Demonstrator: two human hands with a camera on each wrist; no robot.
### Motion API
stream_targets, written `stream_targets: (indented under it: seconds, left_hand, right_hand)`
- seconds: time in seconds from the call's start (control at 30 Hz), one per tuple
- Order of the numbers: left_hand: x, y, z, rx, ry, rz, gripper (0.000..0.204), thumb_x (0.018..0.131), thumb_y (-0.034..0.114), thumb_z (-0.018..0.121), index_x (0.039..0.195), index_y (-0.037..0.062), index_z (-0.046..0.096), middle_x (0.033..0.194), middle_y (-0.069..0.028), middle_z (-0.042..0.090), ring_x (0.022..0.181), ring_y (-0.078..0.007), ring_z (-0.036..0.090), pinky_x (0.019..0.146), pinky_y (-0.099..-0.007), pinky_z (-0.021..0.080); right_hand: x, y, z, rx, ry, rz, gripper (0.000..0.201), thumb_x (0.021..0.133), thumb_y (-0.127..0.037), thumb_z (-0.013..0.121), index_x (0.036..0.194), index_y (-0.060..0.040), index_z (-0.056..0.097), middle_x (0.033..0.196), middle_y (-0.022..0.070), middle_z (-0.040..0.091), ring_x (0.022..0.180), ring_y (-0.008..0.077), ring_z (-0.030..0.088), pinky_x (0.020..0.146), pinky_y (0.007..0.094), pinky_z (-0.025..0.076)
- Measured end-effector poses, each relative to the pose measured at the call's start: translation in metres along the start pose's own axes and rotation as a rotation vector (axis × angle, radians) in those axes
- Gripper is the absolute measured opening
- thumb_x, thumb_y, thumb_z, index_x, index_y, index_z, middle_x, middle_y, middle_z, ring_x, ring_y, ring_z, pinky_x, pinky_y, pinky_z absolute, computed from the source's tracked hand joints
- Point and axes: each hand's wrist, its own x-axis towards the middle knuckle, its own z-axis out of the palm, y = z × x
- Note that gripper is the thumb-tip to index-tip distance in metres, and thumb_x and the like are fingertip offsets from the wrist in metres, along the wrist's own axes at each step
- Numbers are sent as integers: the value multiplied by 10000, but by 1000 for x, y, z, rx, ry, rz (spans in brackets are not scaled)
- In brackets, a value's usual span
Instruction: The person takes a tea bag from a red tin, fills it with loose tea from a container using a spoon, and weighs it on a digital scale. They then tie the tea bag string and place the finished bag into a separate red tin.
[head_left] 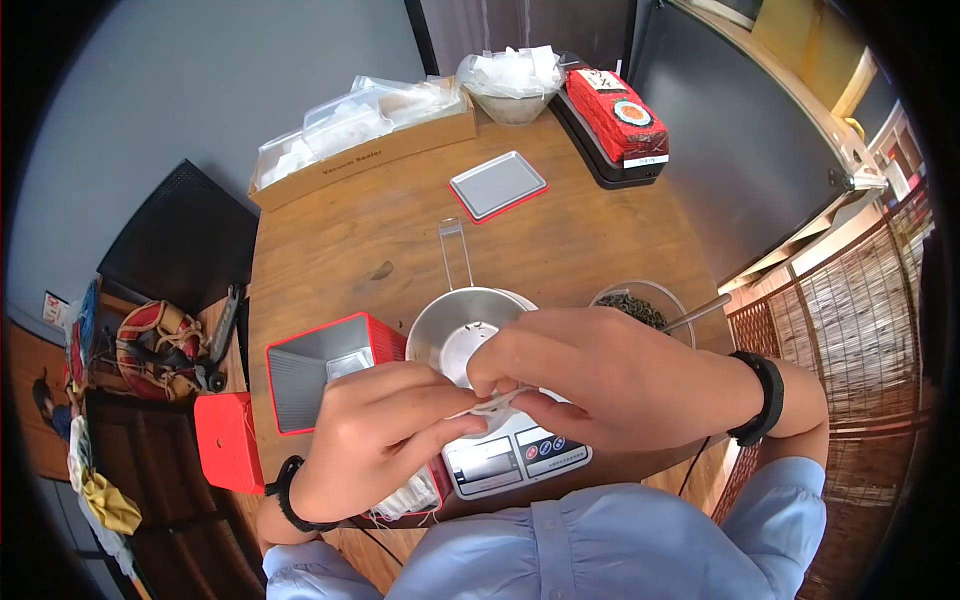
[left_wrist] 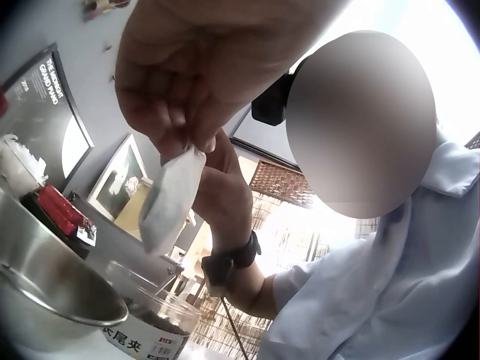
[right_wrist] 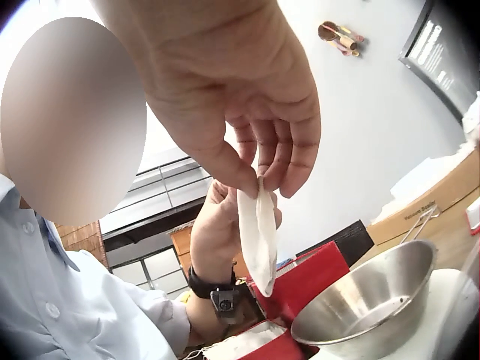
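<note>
Both hands meet above a kitchen scale (head_left: 480,462) and pinch the top edge of a small white pouch (left_wrist: 174,196). My left hand (head_left: 385,430) holds one side with thumb and fingers; my right hand (head_left: 620,385) pinches the other side. In the right wrist view the pouch (right_wrist: 257,236) hangs down from the fingertips, its lower part bulging slightly. Beside it, a steel bowl (right_wrist: 367,300) with a long wire handle stands on the scale, a few dark bits on its bottom. What the pouch contains is hidden.
An open red tin (head_left: 320,375) stands left, with a red box of white pouches (head_left: 415,495) near the front edge. A clear tub of dark leaves (head_left: 640,308) with a spoon sits right. Behind are a lid (head_left: 498,185), a cardboard box (head_left: 370,155), a bowl (head_left: 512,105) and a red package (head_left: 615,115).
</note>
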Motion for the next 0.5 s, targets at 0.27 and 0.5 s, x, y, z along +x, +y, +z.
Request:
stream_targets:
  seconds: [0.27,0.5]
  left_hand:
    - [-1,4,-6,66,-29,-20,108,752,76,743,829,32,681,718,-93,616,575,-238,579,495,-322,444]
    - [2,8,-3,361,-3,75,60,771,52,699,792,31,647,702,-105,594,581,-279,566,507,-361,446]
  right_hand:
    - [1,4,4,34,4,-11,266,831,-148,655,1023,-35,509,844,144,597,778,331,617,664,407,494]
    - [7,13,11,-318,-67,40,213,795,-179,718,970,-87,638,734,61,619,668,263,583,603,368,445]
